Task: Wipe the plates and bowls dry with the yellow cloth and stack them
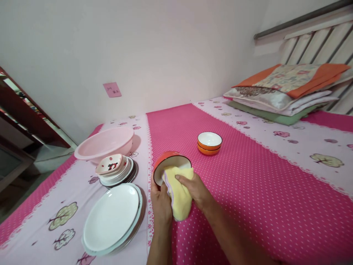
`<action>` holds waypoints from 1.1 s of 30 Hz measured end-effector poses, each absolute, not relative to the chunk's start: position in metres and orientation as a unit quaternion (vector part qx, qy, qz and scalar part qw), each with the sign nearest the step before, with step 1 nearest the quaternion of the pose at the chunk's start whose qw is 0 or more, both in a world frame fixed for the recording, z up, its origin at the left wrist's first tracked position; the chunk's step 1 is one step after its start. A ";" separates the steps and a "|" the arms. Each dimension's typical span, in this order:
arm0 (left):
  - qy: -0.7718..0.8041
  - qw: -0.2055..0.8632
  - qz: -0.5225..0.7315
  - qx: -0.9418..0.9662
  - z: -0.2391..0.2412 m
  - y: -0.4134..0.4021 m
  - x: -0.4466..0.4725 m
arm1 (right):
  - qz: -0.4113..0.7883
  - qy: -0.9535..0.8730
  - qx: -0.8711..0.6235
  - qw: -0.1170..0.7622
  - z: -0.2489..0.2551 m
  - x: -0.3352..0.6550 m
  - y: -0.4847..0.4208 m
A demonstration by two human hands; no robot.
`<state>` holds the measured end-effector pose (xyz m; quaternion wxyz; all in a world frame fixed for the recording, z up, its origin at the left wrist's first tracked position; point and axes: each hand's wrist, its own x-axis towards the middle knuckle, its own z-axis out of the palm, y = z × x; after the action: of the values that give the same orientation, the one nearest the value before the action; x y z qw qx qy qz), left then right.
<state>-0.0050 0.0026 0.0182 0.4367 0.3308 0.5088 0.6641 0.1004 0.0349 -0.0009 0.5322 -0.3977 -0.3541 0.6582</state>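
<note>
My left hand (160, 202) grips the lower rim of an orange bowl (168, 162) with a white inside, held tilted above the bed. A yellow cloth (179, 193) is pressed into the bowl by my right hand (196, 189), whose fingers are closed on the cloth. Farther back on the pink dotted sheet (248, 191) stands a small stack of orange bowls (209, 142).
To the left lie a stack of large white plates (113, 219), a stack of smaller plates topped by a patterned square dish (110, 165), and a pink basin (104, 143). Folded bedding and a pillow (286, 92) sit at the back right by the headboard. A dark shelf (24, 117) stands at the left.
</note>
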 end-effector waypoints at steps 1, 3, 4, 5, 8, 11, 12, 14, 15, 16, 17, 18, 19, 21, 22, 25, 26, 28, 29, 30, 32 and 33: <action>0.511 0.443 0.666 0.314 0.019 0.002 -0.006 | 0.658 -0.375 -0.400 0.516 0.000 0.100 0.033; 0.525 0.443 0.662 0.298 0.020 0.002 -0.008 | 0.633 -0.414 -0.418 0.504 0.005 0.103 0.032; 0.535 0.438 0.656 0.301 0.020 0.003 -0.009 | 0.612 -0.431 -0.430 0.504 0.007 0.106 0.032; 0.546 0.431 0.649 0.310 0.019 0.003 -0.011 | 0.592 -0.451 -0.442 0.500 0.010 0.110 0.032; 0.584 0.388 0.632 0.331 0.014 0.007 -0.018 | 0.561 -0.537 -0.450 0.441 0.018 0.130 0.032; 0.561 0.394 0.666 0.293 0.011 0.012 -0.025 | 0.515 -0.615 -0.468 0.370 0.019 0.154 0.030; 0.542 0.415 0.679 0.271 0.012 0.013 -0.026 | 0.483 -0.628 -0.490 0.363 0.018 0.161 0.030; 0.512 0.457 0.690 0.231 0.014 0.015 -0.028 | 0.408 -0.633 -0.547 0.365 0.013 0.172 0.033; 0.506 0.473 0.688 0.217 0.015 0.015 -0.029 | 0.375 -0.627 -0.572 0.373 0.011 0.175 0.037; 0.505 0.484 0.683 0.210 0.017 0.016 -0.030 | 0.352 -0.619 -0.590 0.381 0.010 0.177 0.042; 0.503 0.492 0.680 0.206 0.019 0.016 -0.031 | 0.340 -0.611 -0.601 0.388 0.010 0.177 0.047; 0.499 0.500 0.678 0.203 0.020 0.016 -0.031 | 0.343 -0.602 -0.604 0.394 0.012 0.176 0.054; 0.496 0.506 0.677 0.200 0.022 0.015 -0.031 | 0.359 -0.594 -0.601 0.397 0.015 0.175 0.061; 0.490 0.513 0.677 0.195 0.025 0.014 -0.031 | 0.406 -0.584 -0.586 0.388 0.021 0.170 0.073; 0.489 0.516 0.677 0.193 0.027 0.014 -0.031 | 0.428 -0.581 -0.579 0.379 0.025 0.168 0.077; 0.488 0.525 0.673 0.184 0.029 0.013 -0.031 | 0.473 -0.573 -0.565 0.359 0.030 0.163 0.079; 0.488 0.528 0.671 0.181 0.030 0.013 -0.032 | 0.486 -0.571 -0.558 0.355 0.029 0.163 0.076; 0.490 0.536 0.666 0.173 0.031 0.013 -0.034 | 0.538 -0.550 -0.523 0.366 0.021 0.166 0.065; 0.491 0.540 0.662 0.169 0.031 0.012 -0.035 | 0.575 -0.524 -0.498 0.384 0.015 0.168 0.058; 0.492 0.545 0.659 0.164 0.031 0.012 -0.036 | 0.610 -0.490 -0.470 0.409 0.007 0.171 0.051; 0.496 0.552 0.652 0.155 0.030 0.012 -0.038 | 0.641 -0.412 -0.447 0.468 -0.011 0.177 0.039; 0.499 0.553 0.650 0.151 0.030 0.012 -0.038 | 0.623 -0.395 -0.462 0.492 -0.020 0.179 0.034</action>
<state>-0.0385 0.0120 0.0302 0.5534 0.1512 0.4987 0.6497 0.1793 0.0343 -0.0195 0.4918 -0.4623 -0.3950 0.6232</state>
